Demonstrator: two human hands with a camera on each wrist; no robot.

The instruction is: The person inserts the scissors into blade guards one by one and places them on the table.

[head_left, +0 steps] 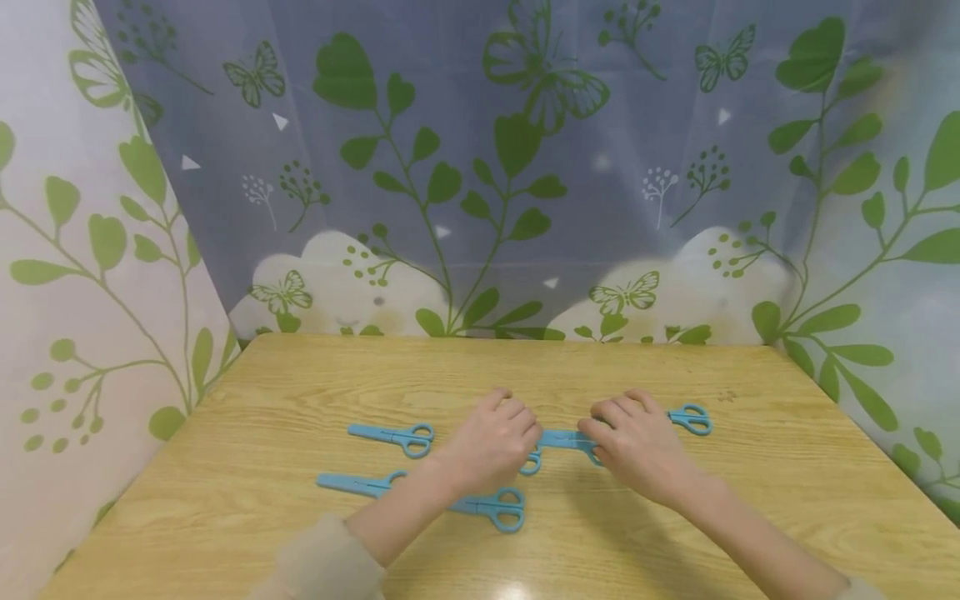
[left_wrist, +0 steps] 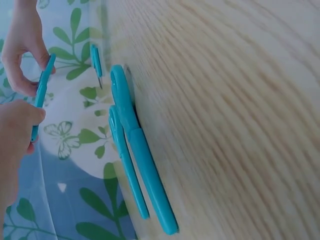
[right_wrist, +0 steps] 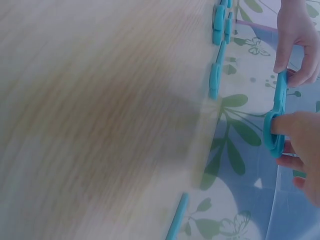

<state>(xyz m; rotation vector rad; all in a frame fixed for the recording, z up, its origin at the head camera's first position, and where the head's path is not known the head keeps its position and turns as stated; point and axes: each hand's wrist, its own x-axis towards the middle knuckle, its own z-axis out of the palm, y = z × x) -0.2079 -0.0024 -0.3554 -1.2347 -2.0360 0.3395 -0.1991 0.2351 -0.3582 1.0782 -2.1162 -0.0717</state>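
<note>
Both hands hold one pair of blue scissors above the table. My left hand pinches the end of its blue blade cover, and my right hand grips the handle end. In the right wrist view, a digit of the right hand passes into the handle loop of the scissors. Below the left hand, a handle loop of another pair shows; the rest is hidden. Behind the right hand, the handles of blue scissors stick out, their blade end covered from sight.
On the wooden table, capped blue scissors lie to the left. Nearer, two more pairs, scissors and scissors, are partly covered by the left forearm. A leaf-printed curtain hangs behind the table.
</note>
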